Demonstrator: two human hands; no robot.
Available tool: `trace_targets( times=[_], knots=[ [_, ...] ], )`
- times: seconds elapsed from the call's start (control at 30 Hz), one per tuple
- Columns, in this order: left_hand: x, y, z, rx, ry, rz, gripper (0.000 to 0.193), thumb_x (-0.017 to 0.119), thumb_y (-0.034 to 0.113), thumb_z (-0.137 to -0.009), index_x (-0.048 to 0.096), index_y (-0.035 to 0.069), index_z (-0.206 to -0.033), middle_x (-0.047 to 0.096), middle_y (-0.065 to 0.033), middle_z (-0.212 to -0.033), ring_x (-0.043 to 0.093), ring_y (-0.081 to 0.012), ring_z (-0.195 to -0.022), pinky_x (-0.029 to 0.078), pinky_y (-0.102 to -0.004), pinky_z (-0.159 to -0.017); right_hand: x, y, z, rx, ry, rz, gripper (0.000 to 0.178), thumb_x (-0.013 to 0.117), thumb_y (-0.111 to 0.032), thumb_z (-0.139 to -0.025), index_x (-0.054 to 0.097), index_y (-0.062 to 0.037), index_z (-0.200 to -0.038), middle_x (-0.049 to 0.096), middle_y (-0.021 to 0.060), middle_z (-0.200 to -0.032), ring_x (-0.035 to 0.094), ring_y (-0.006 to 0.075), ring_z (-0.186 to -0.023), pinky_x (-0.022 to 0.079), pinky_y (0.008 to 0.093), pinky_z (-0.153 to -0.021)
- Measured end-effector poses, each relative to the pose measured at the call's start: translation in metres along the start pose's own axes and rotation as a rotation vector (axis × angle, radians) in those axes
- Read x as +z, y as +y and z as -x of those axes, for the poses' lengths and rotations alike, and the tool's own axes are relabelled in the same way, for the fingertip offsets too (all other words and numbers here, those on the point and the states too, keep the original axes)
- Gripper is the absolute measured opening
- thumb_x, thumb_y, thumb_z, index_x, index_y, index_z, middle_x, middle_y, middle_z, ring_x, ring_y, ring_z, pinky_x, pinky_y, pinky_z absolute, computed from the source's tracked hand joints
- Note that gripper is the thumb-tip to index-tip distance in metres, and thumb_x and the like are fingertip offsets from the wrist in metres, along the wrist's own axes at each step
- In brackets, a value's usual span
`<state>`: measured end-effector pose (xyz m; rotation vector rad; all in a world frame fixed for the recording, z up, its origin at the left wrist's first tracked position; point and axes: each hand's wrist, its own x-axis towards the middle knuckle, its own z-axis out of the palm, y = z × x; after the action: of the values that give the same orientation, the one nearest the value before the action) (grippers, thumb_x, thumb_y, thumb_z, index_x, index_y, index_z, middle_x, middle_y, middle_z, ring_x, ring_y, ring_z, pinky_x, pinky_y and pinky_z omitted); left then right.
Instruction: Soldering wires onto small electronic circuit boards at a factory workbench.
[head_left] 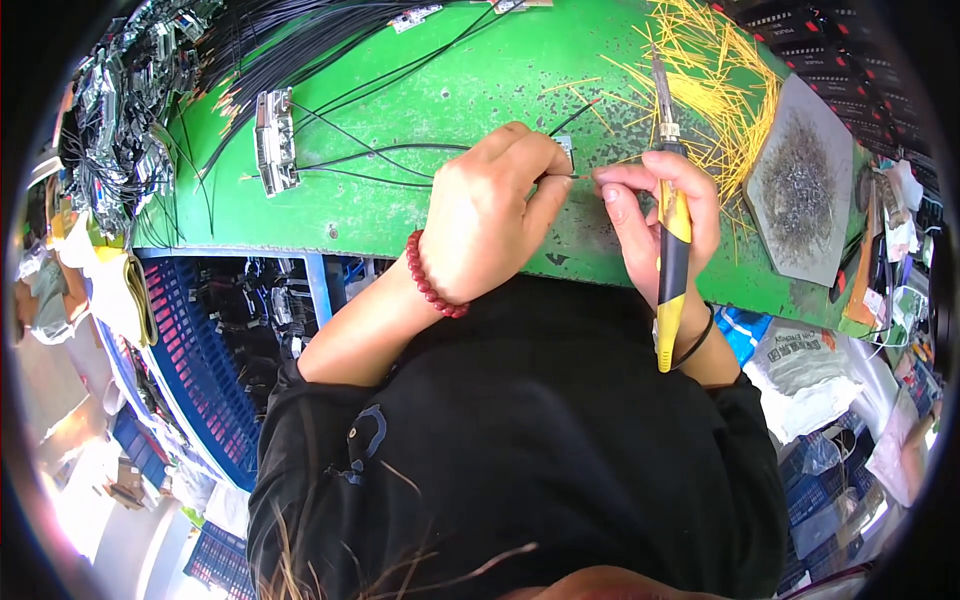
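We have one view only: our head camera looks steeply down, close over the near edge of the green workbench [400, 210], its fisheye bending the bench's edges.

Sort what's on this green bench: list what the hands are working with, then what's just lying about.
In hand:
left hand pinching a thin black wire at a small part
right hand holding a yellow soldering iron

Lying about:
yellow wire offcuts
grey pad of metal scraps
metal connector block
bundle of black cables
blue crate
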<state>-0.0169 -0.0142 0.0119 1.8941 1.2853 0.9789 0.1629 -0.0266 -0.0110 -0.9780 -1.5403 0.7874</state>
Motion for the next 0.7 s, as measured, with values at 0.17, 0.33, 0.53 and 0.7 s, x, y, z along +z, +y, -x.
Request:
trace_targets(
  times=[0.17, 0.33, 0.53, 0.7],
  knots=[
    [-0.0007, 0.0002, -0.0008, 0.020, 0.010, 0.004, 0.007, 0.068, 0.000, -0.078, 0.063, 0.003, -0.082, 0.059, -0.0075, -0.076, 0.057, -0.0170, -0.062, 0.046, -0.0266, -0.050, -0.0003, -0.0041, -0.0024, 0.038, -0.021, 0.018, 0.039, 0.069, 0.008, -0.079, 0.052, -0.0006, -0.113, 0.069, 0.0128, -0.087, 0.070, 0.0170, -0.078, 0.055, 0.0263, -0.066],
    [-0.0008, -0.0012, 0.0010, 0.040, 0.004, -0.041, 0.008, 0.069, 0.005, -0.076, 0.062, 0.005, -0.081, 0.061, -0.0096, -0.076, 0.062, -0.0285, -0.068, 0.051, -0.0357, -0.058, 0.0006, -0.0064, -0.0027, 0.053, -0.027, 0.008, 0.037, 0.068, 0.007, -0.081, 0.052, -0.0008, -0.113, 0.070, 0.0127, -0.086, 0.069, 0.0155, -0.077, 0.054, 0.0253, -0.065],
    [-0.0006, -0.0011, 0.0029, 0.013, 0.013, 0.052, 0.009, 0.067, -0.002, -0.078, 0.061, 0.001, -0.084, 0.058, -0.0089, -0.077, 0.058, -0.0197, -0.065, 0.048, -0.0277, -0.057, 0.0000, -0.0056, 0.0019, 0.124, -0.015, -0.042, 0.035, 0.068, 0.005, -0.082, 0.052, -0.0005, -0.113, 0.067, 0.0117, -0.091, 0.070, 0.0168, -0.081, 0.053, 0.0237, -0.062],
    [-0.0010, -0.0008, 0.0031, 0.060, 0.027, 0.044, 0.011, 0.067, -0.005, -0.077, 0.060, 0.001, -0.084, 0.058, -0.0091, -0.078, 0.058, -0.0197, -0.066, 0.048, -0.0277, -0.057, 0.0015, -0.0079, 0.0022, 0.119, -0.015, -0.055, 0.034, 0.067, 0.006, -0.082, 0.052, -0.0001, -0.112, 0.063, 0.0107, -0.096, 0.070, 0.0189, -0.086, 0.052, 0.0229, -0.061]
  ],
)
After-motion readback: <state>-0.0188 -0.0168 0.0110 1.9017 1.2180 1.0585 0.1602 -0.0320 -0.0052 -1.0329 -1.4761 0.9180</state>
